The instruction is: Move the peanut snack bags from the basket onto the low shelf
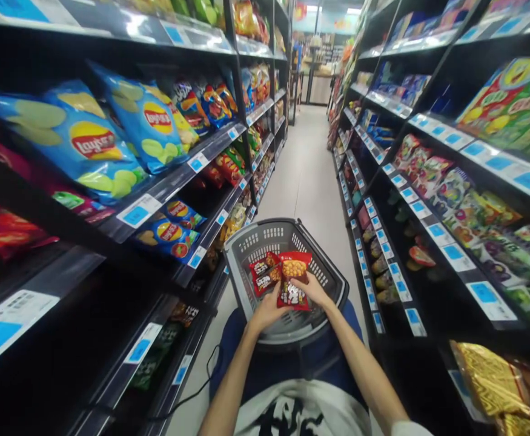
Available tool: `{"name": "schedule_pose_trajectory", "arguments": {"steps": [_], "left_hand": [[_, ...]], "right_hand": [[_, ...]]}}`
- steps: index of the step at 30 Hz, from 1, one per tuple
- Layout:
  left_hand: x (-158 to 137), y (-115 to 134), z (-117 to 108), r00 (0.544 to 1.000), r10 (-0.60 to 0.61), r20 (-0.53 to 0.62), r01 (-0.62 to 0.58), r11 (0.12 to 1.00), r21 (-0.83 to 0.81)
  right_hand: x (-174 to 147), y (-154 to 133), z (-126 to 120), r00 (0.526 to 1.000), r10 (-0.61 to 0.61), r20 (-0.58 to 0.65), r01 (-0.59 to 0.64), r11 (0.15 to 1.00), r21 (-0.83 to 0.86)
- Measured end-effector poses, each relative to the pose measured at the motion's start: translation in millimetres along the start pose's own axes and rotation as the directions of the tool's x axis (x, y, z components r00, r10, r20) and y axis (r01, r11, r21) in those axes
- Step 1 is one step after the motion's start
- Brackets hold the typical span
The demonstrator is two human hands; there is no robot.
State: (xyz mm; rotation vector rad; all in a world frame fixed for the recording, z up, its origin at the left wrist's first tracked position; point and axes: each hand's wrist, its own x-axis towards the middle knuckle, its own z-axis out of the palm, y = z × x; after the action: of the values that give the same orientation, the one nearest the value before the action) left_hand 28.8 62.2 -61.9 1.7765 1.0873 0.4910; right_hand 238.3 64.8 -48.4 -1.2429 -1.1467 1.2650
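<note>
between both hands (268, 310): red packet (294, 272), golden pieces pictured, white lettering

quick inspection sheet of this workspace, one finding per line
surface: grey basket, open-topped, slotted walls
job's things: red snack packet, held over the basket; more red packaging lies inside
clutter: nothing seen
grippers: bare left hand and right hand, both holding the red snack packet
cables: thin black cable at lower left; its ends cannot be made out
surroundings: narrow aisle with pale floor, stocked left shelves and right shelves
</note>
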Motion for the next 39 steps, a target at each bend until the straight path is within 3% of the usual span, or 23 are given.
{"name": "schedule_pose_trajectory", "arguments": {"steps": [10,16,39], "left_hand": [[-5.1,9.1,-6.7,0.995,0.089,-0.033,-0.09,0.996,-0.022],[-5.2,13.0,-8.8,0.997,0.068,-0.024,-0.07,0.995,-0.071],[-8.9,23.7,-12.2,0.999,0.037,-0.029,-0.038,0.999,-0.017]], "right_hand": [[6.7,10.4,-6.3,0.977,0.08,-0.198,-0.068,0.996,0.065],[5.1,3.9,-3.4,0.969,0.111,-0.221,-0.092,0.991,0.094],[4.4,2.5,-3.3,0.975,0.117,-0.191,-0.091,0.986,0.141]]}}
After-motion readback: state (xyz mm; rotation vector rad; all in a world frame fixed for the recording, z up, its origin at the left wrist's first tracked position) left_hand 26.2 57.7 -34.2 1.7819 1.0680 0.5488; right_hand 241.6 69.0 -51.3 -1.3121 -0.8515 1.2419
